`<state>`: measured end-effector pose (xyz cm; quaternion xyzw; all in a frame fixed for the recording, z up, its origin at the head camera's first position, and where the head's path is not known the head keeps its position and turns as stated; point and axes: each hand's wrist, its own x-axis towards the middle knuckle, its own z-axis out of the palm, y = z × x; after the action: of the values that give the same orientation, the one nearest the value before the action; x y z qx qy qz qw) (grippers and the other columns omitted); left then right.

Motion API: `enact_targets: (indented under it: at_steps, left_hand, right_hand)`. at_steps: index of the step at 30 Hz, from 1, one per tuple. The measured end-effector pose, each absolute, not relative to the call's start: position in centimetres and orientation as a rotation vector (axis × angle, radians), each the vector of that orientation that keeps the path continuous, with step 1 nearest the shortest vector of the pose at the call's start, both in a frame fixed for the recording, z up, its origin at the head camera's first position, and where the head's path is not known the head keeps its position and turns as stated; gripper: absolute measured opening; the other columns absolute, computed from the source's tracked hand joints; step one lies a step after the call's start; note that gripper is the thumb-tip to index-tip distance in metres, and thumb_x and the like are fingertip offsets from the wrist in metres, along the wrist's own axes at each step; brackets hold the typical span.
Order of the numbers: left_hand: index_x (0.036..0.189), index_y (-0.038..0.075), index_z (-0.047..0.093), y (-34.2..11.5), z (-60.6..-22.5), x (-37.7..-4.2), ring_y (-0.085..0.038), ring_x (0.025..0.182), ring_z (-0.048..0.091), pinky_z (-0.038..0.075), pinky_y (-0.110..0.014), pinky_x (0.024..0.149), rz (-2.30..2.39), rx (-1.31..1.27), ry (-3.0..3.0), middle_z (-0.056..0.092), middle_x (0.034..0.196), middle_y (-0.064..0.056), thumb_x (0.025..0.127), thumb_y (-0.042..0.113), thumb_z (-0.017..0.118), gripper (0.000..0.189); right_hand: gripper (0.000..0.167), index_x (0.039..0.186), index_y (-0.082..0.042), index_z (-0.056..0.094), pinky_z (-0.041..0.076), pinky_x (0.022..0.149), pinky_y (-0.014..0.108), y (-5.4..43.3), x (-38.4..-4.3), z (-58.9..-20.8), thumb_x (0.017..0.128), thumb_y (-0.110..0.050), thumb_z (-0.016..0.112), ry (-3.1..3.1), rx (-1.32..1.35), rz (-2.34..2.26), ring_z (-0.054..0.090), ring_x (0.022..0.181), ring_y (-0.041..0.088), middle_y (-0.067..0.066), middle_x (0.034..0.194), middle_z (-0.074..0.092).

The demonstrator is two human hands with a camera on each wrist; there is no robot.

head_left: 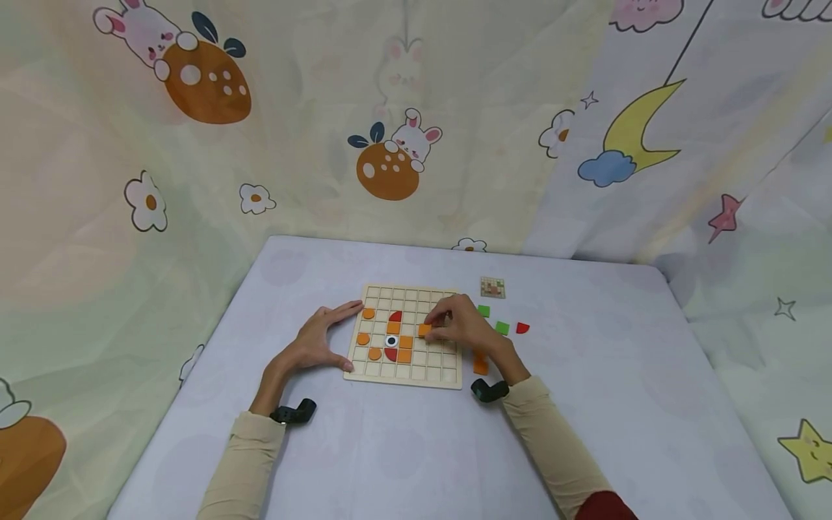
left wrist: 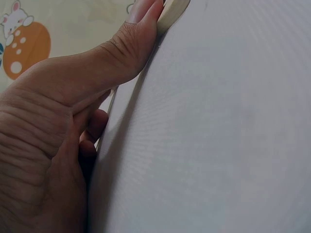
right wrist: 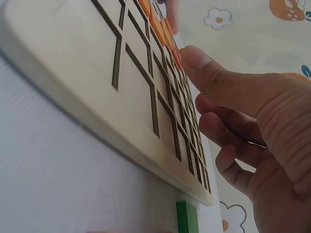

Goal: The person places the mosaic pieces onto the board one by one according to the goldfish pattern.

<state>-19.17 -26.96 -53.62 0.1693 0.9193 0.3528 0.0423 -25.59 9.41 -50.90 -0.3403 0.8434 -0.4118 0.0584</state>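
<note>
A pale wooden grid board (head_left: 364, 371) lies on the table. My left hand (head_left: 316, 338) is spread along its left side, thumb at the near corner and fingertips higher up the edge; the left wrist view shows the thumb (left wrist: 121, 53) against the rim. Over the board's right half, my right hand (head_left: 464, 323) pinches an orange square tile (head_left: 425, 330) between thumb and fingers. On the grid sit orange round pieces (head_left: 368, 313), orange squares (head_left: 404, 355), red quarter-circles (head_left: 395, 316) and a white tile with an eye-like dark circle (head_left: 391, 341).
Right of the board lie green squares (head_left: 503, 328), a red quarter-circle (head_left: 523, 328) and orange tiles (head_left: 480, 367), partly behind my right wrist. A small pattern card (head_left: 492, 287) lies beyond them. A printed cloth (head_left: 312, 159) hangs behind the white-covered table (head_left: 637, 375).
</note>
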Motion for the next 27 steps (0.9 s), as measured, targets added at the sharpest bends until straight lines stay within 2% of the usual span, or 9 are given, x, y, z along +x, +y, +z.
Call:
enact_targets:
  at_steps: [8,13,22,27]
  left_hand:
    - [0.167,0.025,0.047,-26.9,-53.7,-19.2,-0.02,0.116,0.046,0.04,-0.044,0.1,1.081,0.517,2.814,0.041,0.178,0.002,0.055,0.05,0.108,0.13]
    - [0.167,0.026,0.047,-26.9,-53.8,-19.2,-0.02,0.115,0.046,0.04,-0.045,0.1,1.086,0.517,2.808,0.041,0.178,0.002,0.055,0.05,0.108,0.131]
    - [0.168,0.026,0.047,-26.9,-53.8,-19.1,-0.02,0.117,0.046,0.04,-0.045,0.102,1.084,0.501,2.811,0.04,0.178,0.003,0.054,0.051,0.108,0.131]
    - [0.168,0.028,0.046,-27.0,-53.7,-19.1,-0.02,0.116,0.046,0.04,-0.044,0.101,1.069,0.486,2.814,0.04,0.178,0.004,0.055,0.052,0.107,0.13]
  right_hand:
    - [0.025,0.104,-0.004,0.086,0.055,0.077,0.025,7.9,-26.1,-50.9,0.083,-0.013,0.096,2.481,-0.995,-1.26,0.069,0.084,0.014,0.008,0.098,0.083]
    - [0.024,0.104,-0.005,0.086,0.057,0.077,0.024,7.4,-26.4,-51.5,0.084,-0.015,0.096,2.481,-1.015,-1.233,0.07,0.084,0.011,0.006,0.098,0.083]
    - [0.027,0.104,-0.007,0.086,0.058,0.078,0.025,7.1,-26.5,-51.7,0.083,-0.019,0.097,2.516,-1.044,-1.204,0.07,0.085,0.01,0.004,0.098,0.083]
    - [0.021,0.106,-0.006,0.086,0.06,0.082,0.029,7.2,-26.3,-51.4,0.087,-0.013,0.093,2.514,-1.066,-1.202,0.073,0.088,0.012,0.005,0.102,0.084]
